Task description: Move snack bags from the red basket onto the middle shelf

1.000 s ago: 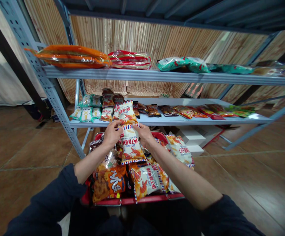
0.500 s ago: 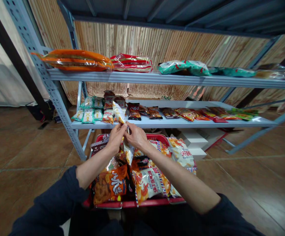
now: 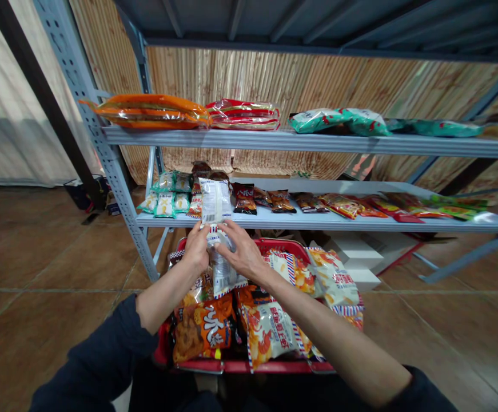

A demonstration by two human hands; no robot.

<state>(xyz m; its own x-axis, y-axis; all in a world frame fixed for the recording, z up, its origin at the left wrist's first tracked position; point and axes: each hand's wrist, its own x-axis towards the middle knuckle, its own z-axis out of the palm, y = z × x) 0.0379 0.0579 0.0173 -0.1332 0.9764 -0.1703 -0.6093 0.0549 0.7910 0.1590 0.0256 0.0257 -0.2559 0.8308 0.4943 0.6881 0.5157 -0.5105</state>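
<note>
My left hand [image 3: 197, 250] and my right hand [image 3: 240, 252] both pinch the seam between two joined snack packets [image 3: 216, 229], held upright with their pale backs toward me. One packet stands above my hands in front of the lower shelf [image 3: 360, 222]; the other hangs below them over a red basket [image 3: 274, 364]. The basket is heaped with snack bags, among them an orange bag [image 3: 206, 329] and a white shrimp-print bag [image 3: 270, 335].
A grey metal rack holds snack packets in rows on the lower shelf, green-white ones [image 3: 166, 197] at the left. The upper shelf [image 3: 274, 141] carries orange [image 3: 150, 111], red and teal [image 3: 338, 121] bags. White boxes [image 3: 355, 260] lie under the rack. Brown tiled floor surrounds it.
The joined packets have turned from their printed fronts to their pale backs. My hands stay pinched on the seam, and my view has shifted slightly to the left.
</note>
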